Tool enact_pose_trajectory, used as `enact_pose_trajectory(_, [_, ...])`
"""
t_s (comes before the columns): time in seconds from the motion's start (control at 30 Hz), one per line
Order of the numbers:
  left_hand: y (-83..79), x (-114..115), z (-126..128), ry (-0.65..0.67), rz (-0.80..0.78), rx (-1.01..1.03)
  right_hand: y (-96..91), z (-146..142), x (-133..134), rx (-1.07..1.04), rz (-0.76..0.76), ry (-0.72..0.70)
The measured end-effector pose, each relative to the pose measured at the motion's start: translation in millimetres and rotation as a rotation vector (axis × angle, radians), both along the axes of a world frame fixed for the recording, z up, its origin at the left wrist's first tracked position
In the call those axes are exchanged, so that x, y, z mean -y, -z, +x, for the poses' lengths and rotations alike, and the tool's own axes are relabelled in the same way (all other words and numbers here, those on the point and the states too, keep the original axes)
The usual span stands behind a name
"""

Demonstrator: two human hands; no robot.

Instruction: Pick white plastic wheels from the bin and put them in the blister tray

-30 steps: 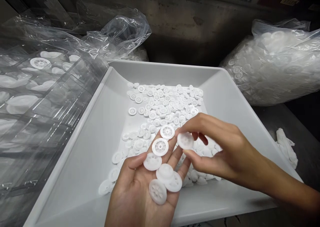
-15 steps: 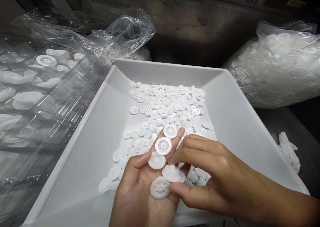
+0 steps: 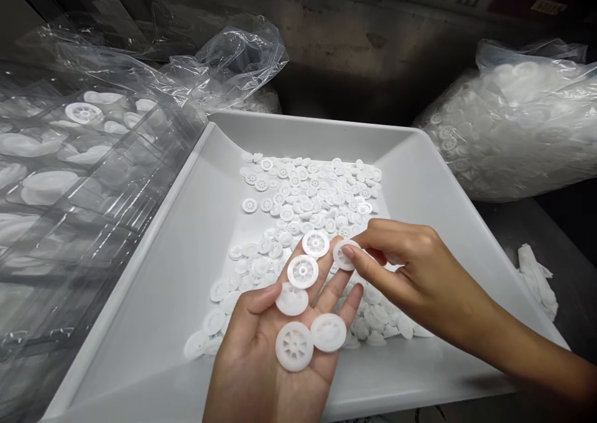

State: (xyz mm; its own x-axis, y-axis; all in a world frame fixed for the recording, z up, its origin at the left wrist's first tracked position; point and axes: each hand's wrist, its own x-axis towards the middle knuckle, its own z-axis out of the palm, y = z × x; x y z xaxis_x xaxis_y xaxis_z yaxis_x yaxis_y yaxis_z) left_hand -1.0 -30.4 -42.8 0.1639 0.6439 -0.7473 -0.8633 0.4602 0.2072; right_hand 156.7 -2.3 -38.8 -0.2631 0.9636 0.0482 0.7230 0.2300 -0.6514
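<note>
My left hand lies palm up and open over the near part of a white tray. Several white plastic gear wheels rest on its palm and fingers. My right hand is just to the right of the left fingertips. Its thumb and forefinger pinch one white gear wheel at the tip of the left middle finger. A loose heap of the same white gear wheels covers the middle of the tray.
Clear plastic trays with larger white wheels, under crumpled clear film, fill the left side. A clear bag of white gear wheels lies at the right. A crumpled white cloth lies on the dark bench beside the tray.
My right hand was down over the left palm half a second ago; it has lifted up and right with one gear wheel pinched. Two wheels on the palm now lie flat, side by side.
</note>
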Motion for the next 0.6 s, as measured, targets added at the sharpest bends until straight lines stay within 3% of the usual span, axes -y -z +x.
enact_pose_trajectory(0.23, [-2.1,-0.5,1.2,0.006,-0.015,-0.009,2.9,1.4,-2.0,0.008,-0.066,-0.013])
enact_pose_trajectory(0.4, [0.6,-0.7,-3.5,0.007,-0.023,-0.013,-8.6,8.3,-0.9,-0.065,0.087,0.008])
enact_pose_trajectory(0.47, [4.6,-0.2,-6.7,0.020,0.000,0.021,-13.6,7.7,2.6,-0.067,0.185,-0.087])
enact_pose_trajectory(0.6, [11.7,0.1,-11.9,0.081,0.084,0.095,-11.0,-2.1,10.4,-0.088,0.318,-0.430])
